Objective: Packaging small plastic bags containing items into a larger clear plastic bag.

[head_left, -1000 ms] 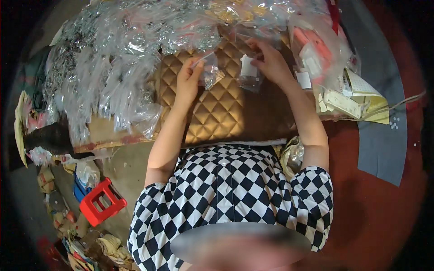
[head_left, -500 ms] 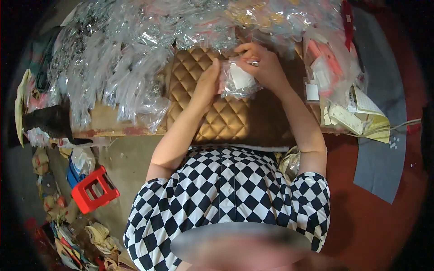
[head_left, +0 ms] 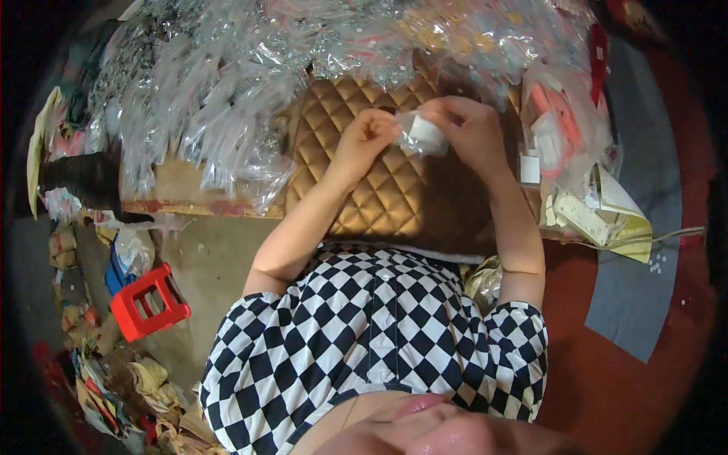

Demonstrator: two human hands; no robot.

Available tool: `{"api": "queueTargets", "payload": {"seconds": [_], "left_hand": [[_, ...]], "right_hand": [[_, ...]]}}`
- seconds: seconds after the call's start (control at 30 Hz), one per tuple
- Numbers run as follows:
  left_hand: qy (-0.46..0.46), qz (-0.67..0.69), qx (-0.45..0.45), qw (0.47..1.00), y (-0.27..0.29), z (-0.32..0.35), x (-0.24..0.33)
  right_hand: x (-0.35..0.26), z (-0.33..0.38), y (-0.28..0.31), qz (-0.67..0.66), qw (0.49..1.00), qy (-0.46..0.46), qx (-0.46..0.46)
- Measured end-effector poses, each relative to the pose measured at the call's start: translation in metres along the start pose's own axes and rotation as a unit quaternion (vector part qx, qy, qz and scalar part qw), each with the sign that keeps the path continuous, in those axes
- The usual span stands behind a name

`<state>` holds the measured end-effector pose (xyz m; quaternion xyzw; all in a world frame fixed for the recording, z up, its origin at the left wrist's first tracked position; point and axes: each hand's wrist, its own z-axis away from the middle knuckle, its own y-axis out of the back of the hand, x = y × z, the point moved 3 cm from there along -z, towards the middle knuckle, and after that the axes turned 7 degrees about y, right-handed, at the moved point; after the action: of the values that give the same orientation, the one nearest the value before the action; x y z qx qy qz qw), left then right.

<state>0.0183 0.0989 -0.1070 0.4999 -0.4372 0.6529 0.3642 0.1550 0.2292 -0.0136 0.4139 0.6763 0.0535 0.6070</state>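
A small clear zip bag [head_left: 419, 144] with a white paper or label showing in it is stretched between my two hands, above the brown quilted cover. My left hand [head_left: 367, 140] pinches the bag's left edge, thumb and fingers together. At the bag's right edge, my right hand [head_left: 474, 135] has its fingers closed on the plastic, and they hide part of it. What else is inside the bag is too small to make out. Beneath both hands lies the brown quilted cover [head_left: 356, 208], its right part in shadow.
Heaps of filled clear bags [head_left: 205, 98] cover the table's left and far sides. A plastic bag with pink-red pieces [head_left: 561, 121] lies at the right, near a yellow-edged sheet [head_left: 626, 205] and a cable [head_left: 660, 236]. A red stool [head_left: 149, 303] stands on the floor at left.
Both hands have shifted right and slightly toward me with the bag. My right fingers, raised above the bag before, now grip its right edge; the bag appears smaller and turned.
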Motion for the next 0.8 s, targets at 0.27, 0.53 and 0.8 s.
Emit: {"api": "queueTargets", "payload": {"seconds": [0.27,0.53,0.8], "left_hand": [[0.192,0.348,-0.115,0.91,-0.01,0.021,0.028],[0.005,-0.155,0.027,0.988,-0.011,0.036,0.022],[-0.156,-0.348,0.053,0.923,-0.019,0.071,0.05]], "right_hand": [[-0.048,0.033,-0.031,0.214,0.933,0.265,0.118],[-0.02,0.051,-0.046,0.096,0.989,0.08,0.074],[-0.013,0.055,-0.054,0.168,0.981,0.084,-0.047]]}}
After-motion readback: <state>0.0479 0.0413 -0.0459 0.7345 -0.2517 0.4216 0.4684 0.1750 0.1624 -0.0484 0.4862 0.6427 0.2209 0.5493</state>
